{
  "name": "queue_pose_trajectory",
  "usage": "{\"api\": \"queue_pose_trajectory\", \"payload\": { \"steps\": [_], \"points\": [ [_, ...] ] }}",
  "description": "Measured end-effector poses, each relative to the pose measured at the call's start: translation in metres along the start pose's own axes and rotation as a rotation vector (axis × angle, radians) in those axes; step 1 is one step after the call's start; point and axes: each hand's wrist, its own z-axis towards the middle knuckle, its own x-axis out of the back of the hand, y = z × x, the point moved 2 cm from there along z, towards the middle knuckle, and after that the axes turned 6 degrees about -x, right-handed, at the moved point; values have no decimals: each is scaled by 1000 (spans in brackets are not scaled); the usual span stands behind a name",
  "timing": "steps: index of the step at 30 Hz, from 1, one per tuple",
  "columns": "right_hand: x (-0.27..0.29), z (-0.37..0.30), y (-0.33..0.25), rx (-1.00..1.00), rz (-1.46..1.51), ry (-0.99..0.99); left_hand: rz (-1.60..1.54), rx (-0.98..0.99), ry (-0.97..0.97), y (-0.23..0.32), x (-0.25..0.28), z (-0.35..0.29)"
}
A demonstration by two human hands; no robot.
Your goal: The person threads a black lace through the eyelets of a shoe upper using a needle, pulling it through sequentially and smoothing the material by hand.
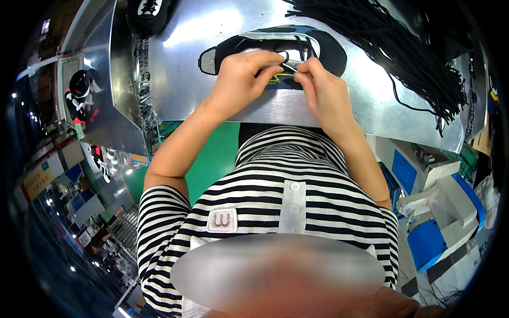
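Observation:
A dark shoe [333, 53] lies on the metal tabletop, toe to the right and heel tab to the left. Its opening shows a silvery-white lining, and a yellow-green mark runs along the near side. A black shoelace [303, 47] crosses the eyelet rows near the toe. My left hand [245, 77] is over the shoe's near edge, thumb and forefinger bent in a pinch at the lace. Close beside it, my right hand [327, 91] pinches the lace between thumb and fingertips. The lace's exact path between my fingertips is too small to follow.
A thick bundle of black laces [392, 47] spreads over the table's right side, loose ends hanging near the front edge. Another black shoe [148, 16] sits at the far left, by a metal ledge [124, 79]. A grey-and-blue machine [437, 212] stands at lower right.

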Motion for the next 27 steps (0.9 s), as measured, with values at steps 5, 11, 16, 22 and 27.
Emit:
{"api": "queue_pose_trajectory", "payload": {
  "steps": [5,11,16,22,27],
  "points": [
    [-18,0,11,-24,103,14,-4,-41,-32,19,-16,-11],
    [39,-4,4,-134,-51,-142,167,-82,-38,16,-9,-20],
    [13,31,-21,270,43,-207,274,-403,7,25,-10,-23],
    [11,23,-5,144,39,-302,261,-471,10,22,-7,-31],
    [21,21,-5,-131,531,-151,65,-450,-74,16,-4,-27]
  ]
}}
